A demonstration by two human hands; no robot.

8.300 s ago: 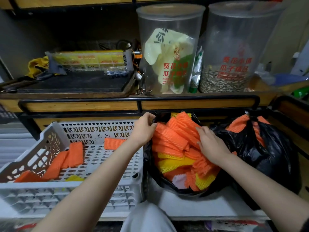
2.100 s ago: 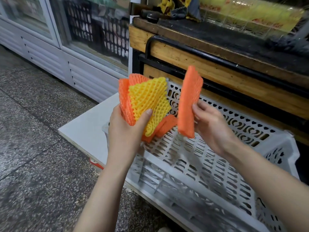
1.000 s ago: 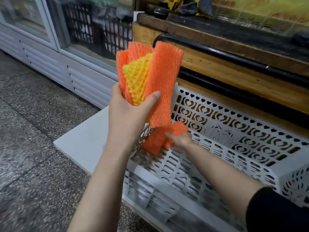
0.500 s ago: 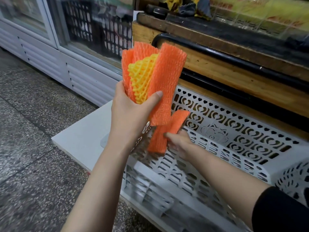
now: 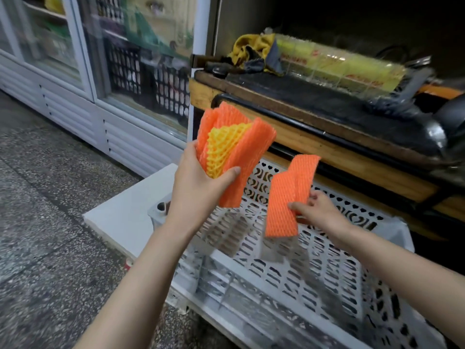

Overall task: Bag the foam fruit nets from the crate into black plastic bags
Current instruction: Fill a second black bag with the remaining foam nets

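Note:
My left hand (image 5: 198,187) grips a fanned bundle of foam fruit nets (image 5: 234,144), orange ones with a yellow one between them, held up above the left end of the white plastic crate (image 5: 314,273). My right hand (image 5: 319,212) pinches a single orange net (image 5: 289,197) by its edge, upright over the middle of the crate. I see no other nets on the crate's perforated floor. No black bag is in view.
The crate sits on a white board (image 5: 125,212) above a speckled stone floor (image 5: 50,222). Behind it runs a wooden counter with a black rail (image 5: 327,137), carrying a yellow cloth (image 5: 251,49) and a clear box. A glass-door cooler (image 5: 100,71) stands at left.
My right hand has lifted the last orange net clear of the crate floor and moved it right, apart from the bundle. The left hand's bundle stays raised.

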